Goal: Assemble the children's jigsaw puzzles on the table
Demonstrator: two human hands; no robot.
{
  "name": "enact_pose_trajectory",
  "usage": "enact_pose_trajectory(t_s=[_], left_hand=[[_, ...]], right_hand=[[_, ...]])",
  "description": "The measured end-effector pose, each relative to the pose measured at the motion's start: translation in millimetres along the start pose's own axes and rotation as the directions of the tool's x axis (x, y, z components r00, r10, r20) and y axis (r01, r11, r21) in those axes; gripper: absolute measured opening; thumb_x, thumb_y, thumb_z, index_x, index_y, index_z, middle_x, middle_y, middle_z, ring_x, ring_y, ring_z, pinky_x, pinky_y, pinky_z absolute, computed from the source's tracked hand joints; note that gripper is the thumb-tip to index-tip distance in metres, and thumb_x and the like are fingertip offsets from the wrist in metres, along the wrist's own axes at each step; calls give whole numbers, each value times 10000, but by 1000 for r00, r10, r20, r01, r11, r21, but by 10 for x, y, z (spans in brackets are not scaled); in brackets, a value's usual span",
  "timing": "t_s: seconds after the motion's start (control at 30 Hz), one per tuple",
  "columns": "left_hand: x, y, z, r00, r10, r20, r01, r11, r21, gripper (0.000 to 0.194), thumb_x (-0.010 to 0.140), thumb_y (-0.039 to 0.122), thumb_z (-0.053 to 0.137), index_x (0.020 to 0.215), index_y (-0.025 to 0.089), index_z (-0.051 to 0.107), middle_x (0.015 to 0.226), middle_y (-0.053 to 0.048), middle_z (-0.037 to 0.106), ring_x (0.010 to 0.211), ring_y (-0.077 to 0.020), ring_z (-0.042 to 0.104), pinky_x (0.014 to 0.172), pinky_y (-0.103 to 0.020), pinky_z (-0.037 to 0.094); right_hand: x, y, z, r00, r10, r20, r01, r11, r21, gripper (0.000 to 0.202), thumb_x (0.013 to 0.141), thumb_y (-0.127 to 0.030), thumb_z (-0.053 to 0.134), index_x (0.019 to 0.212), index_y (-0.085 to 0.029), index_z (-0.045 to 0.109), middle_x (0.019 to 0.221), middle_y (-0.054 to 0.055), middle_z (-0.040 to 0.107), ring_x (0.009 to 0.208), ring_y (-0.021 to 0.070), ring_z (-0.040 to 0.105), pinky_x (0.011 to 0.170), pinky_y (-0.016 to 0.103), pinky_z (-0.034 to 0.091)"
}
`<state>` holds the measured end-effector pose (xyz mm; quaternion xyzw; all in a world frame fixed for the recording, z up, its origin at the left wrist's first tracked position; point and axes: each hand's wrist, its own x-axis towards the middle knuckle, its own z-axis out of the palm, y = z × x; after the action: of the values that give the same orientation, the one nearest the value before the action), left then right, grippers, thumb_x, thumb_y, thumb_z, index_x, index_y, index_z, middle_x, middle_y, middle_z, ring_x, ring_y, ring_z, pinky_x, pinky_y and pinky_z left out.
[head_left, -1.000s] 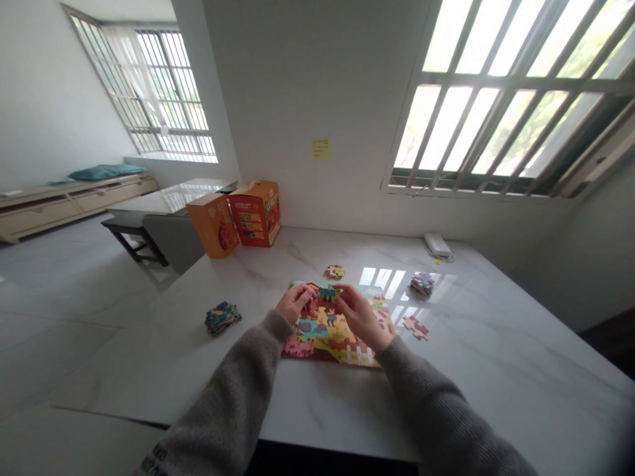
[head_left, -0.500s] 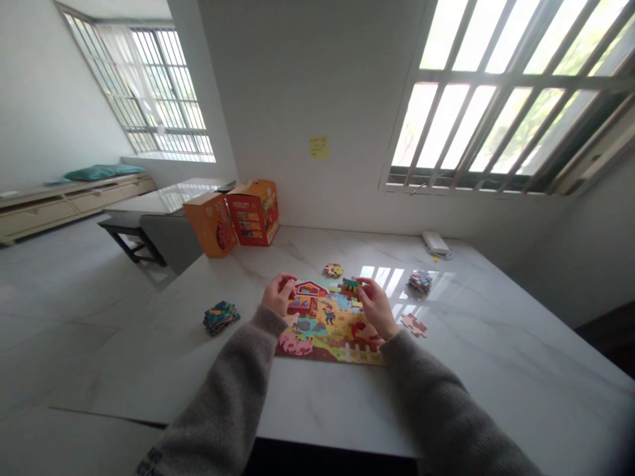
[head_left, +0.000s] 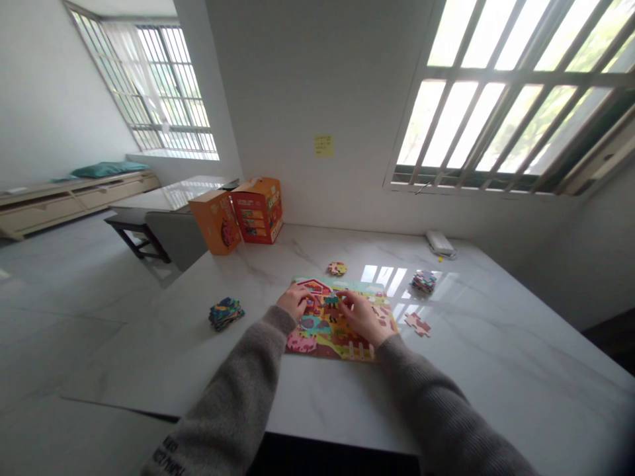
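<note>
A farm-scene jigsaw puzzle lies on the white marbled table, with a red barn, pink pigs and a white fence printed on it. My left hand rests on its left part beside the barn, fingers stretched onto the surface and holding nothing. Pinched in my right hand is a puzzle piece with dark green on it, over the upper middle of the puzzle. How far the piece touches the puzzle is hard to see. My right hand hides part of the picture beneath it.
Beyond the puzzle lies a small pile of pieces. Loose pinkish pieces and a stack of pieces are to the right, another stack to the left. Orange boxes and a white device stand farther back.
My right hand has moved left with the puzzle piece, from the puzzle's upper right to its upper middle. My left hand has shifted slightly right and down onto the puzzle.
</note>
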<state>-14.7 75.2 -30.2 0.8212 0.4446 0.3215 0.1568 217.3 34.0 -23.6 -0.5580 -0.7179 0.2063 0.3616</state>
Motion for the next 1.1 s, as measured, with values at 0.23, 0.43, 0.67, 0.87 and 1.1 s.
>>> enact_pose_trajectory(t_s=[0.23,0.43,0.67,0.87,1.1], left_hand=[[0,27,-18,988,57,143,-59,998,8,302,741,-9,521,797,177,753,911,-58,700,958,-213,604,970,-358,479],[-17,-28,27,984,82,155,-83,996,6,293,772,16,560,841,195,781,953,-70,688,989,-229,596,997,-407,472],[-30,-63,48,984,108,143,-108,994,-2,279,792,38,567,851,207,781,952,-70,678,980,-229,592,985,-419,482],[-22,-67,42,982,101,159,-108,993,37,274,786,30,550,833,189,768,948,-74,680,997,-235,587,989,-412,475],[-24,-75,32,981,103,167,-114,992,56,284,789,45,544,889,186,769,957,-84,668,998,-242,583,989,-413,477]], right_hand=[[26,33,102,1000,7,19,-6,999,-36,261,902,-233,519,1096,-201,690,809,26,716,693,171,636,668,271,465],[-18,34,118,987,-156,32,157,919,-363,302,889,-196,581,1179,-227,659,1137,94,658,1069,260,570,949,381,423],[-74,-34,65,926,-304,225,370,850,-376,241,935,-289,598,1172,-253,620,1253,74,604,1163,250,501,1003,408,384],[-70,-57,30,922,-301,242,375,846,-378,225,915,-320,640,1128,-248,637,1164,80,604,1103,254,513,988,415,394],[-73,-48,14,940,-292,177,332,905,-266,370,863,-285,706,1216,-249,598,1139,94,549,1044,251,538,950,395,458]])
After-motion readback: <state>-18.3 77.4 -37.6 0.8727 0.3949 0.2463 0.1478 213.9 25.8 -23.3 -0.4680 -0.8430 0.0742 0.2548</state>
